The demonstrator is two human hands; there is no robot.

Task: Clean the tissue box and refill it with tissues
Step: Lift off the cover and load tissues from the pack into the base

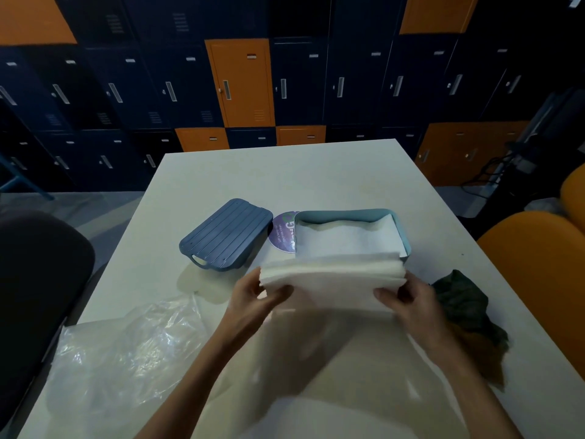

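Note:
A light blue tissue box stands open on the white table, with white tissues lying inside it. Its dark blue ribbed lid lies upside-up to the left of the box. Just in front of the box I hold a thick stack of white tissues above the table. My left hand grips the stack's left end and my right hand grips its right end.
A round purple sticker or disc lies between lid and box. A dark green cloth sits right of my right hand. Clear plastic wrap covers the near left of the table. Orange chairs stand at the right, a dark chair at the left.

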